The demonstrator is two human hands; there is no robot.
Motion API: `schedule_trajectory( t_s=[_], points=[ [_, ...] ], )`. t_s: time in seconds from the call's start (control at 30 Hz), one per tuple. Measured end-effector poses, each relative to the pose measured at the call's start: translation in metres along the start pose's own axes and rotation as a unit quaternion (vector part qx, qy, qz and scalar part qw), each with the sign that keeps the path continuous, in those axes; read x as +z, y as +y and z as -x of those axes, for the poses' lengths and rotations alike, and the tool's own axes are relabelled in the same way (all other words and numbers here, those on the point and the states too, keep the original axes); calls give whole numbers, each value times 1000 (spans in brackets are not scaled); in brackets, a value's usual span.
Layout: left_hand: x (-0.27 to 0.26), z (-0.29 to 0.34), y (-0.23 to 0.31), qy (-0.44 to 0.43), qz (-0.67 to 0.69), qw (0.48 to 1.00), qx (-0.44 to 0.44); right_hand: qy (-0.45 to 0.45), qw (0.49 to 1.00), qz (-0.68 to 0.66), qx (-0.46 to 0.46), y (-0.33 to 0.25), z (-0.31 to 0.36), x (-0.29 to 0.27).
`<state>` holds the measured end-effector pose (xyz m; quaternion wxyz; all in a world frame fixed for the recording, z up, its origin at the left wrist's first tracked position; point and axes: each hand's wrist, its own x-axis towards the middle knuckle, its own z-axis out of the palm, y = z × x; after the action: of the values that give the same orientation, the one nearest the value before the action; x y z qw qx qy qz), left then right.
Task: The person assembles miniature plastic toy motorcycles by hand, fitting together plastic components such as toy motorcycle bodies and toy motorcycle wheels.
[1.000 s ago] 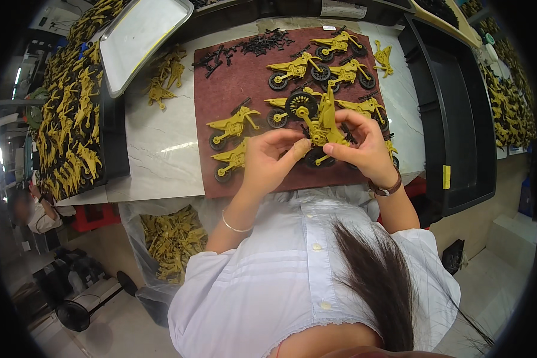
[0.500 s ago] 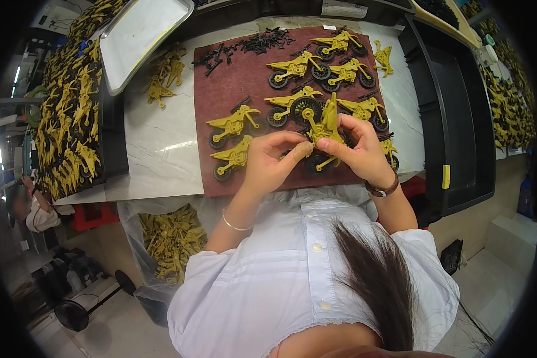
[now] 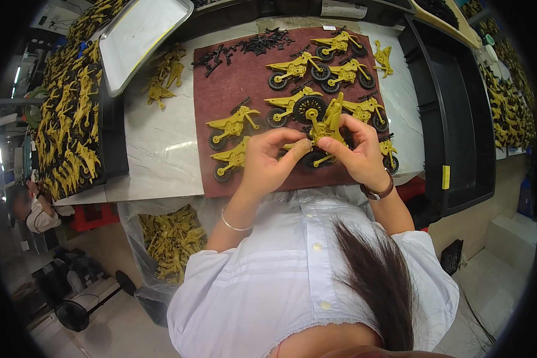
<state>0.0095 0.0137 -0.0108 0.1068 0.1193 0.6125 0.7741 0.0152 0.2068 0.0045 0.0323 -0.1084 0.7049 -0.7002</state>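
Over the near part of a dark red mat (image 3: 221,89), my right hand (image 3: 364,156) grips a yellow toy motorcycle (image 3: 329,126) standing tilted, its black spoked wheel (image 3: 309,110) toward the far side. My left hand (image 3: 272,160) is closed, thumb against bent fingertips, at the toy's left side. Whatever lies in that pinch is hidden. Close to my left hand, two yellow toy motorcycles (image 3: 232,126) lie on the mat. Several more motorcycles (image 3: 292,68) lie beyond my hands, some partly hidden behind the held one.
Small black parts (image 3: 264,42) are heaped at the mat's far edge. Loose yellow bodies (image 3: 161,89) lie left of it. A black tray (image 3: 486,161) stands at right, a metal tray (image 3: 143,42) at far left, and a bag of yellow parts (image 3: 172,238) below the table edge.
The held motorcycle has turned slightly and its far wheel has shifted a little right. My right hand moved slightly right; my left hand stays nearly in place.
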Motion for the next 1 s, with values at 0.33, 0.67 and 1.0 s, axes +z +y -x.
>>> schedule_trajectory(
  t_s=[0.33, 0.67, 1.0],
  points=[
    [-3, -3, 14, -26, -172, 974, 142, -9, 998, -12, -59, -2, 4, 2],
    [11, -3, 40, -20, -106, 981, 162, -49, 986, 90, -132, -7, 2, 1],
    [5, -7, 32, -4, -168, 961, 220, -77, 975, 153, -143, -5, 0, 3]
  ],
)
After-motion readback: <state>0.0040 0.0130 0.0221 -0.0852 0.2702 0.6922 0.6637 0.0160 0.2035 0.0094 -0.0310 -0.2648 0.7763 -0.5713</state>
